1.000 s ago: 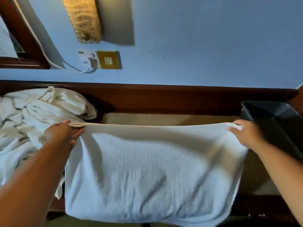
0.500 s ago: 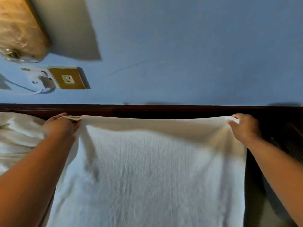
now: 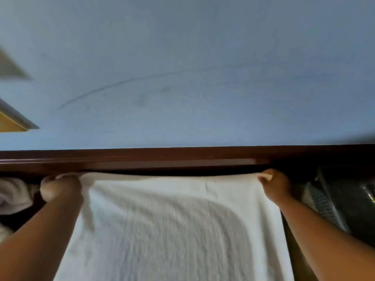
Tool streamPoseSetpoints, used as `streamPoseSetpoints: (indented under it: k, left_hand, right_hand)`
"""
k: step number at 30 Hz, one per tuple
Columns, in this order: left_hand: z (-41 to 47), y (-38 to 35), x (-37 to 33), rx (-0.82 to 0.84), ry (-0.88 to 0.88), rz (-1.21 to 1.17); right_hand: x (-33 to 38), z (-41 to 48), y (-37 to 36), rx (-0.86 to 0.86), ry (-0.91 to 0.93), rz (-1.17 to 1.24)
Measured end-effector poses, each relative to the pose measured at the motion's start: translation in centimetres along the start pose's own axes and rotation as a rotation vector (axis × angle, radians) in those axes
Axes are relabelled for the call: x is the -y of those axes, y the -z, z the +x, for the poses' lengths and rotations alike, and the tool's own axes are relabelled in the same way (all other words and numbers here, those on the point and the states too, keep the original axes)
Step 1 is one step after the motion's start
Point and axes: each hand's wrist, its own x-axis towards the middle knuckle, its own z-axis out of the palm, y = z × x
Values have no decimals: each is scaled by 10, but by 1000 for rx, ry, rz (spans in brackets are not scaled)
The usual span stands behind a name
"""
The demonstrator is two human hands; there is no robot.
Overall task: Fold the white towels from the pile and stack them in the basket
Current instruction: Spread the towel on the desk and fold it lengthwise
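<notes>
**What is there, counted**

Two hands: one left hand (image 3: 60, 187) and one right hand (image 3: 277, 185). One spread white towel (image 3: 172, 230). One crumpled pile (image 3: 14, 193) at the left; its towels cannot be counted. One dark basket (image 3: 324, 201). One wooden rail (image 3: 182, 159).

A white towel (image 3: 172, 230) hung spread flat in the middle; the rumpled pile (image 3: 14, 193) lay left, the dark perforated basket (image 3: 328, 201) right.

Bare left hand (image 3: 60, 188), bare right hand (image 3: 276, 184), unclothed forearms, left hand blurred
</notes>
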Motion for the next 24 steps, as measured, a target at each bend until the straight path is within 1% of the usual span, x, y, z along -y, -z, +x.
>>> streamPoseSetpoints:
  k: [2, 4, 6, 9, 12, 13, 18, 22, 24]
  left_hand:
    - [-20, -10, 9, 14, -109, 81]
    - [-53, -14, 20, 5, -228, 222]
    - [-86, -14, 30, 93, -262, 290]
    - [-135, -8, 49, 334, -312, 408]
    - [-187, 7, 65, 565, -504, 538]
    - [-200, 13, 72, 645, -571, 560]
    - [-269, 43, 105, 1019, -776, 715]
    - [-320, 62, 135, 1217, -892, 802]
    - [-350, 71, 151, 1306, -996, 853]
  right_hand:
    - [-6, 16, -21, 41, -70, 40]
    - [-10, 20, -35, 61, -131, 68]
    - [-12, 15, -46, 46, -186, 79]
    - [-23, -2, -50, 3, -279, 177]
    - [-44, -39, -36, 64, -399, 237]
    - [-55, -53, -32, 89, -410, 246]
    - [-132, -133, -13, 195, -458, 268]
    - [-179, -199, -9, 366, -444, 333]
    - [-201, -229, -8, 406, -462, 347]
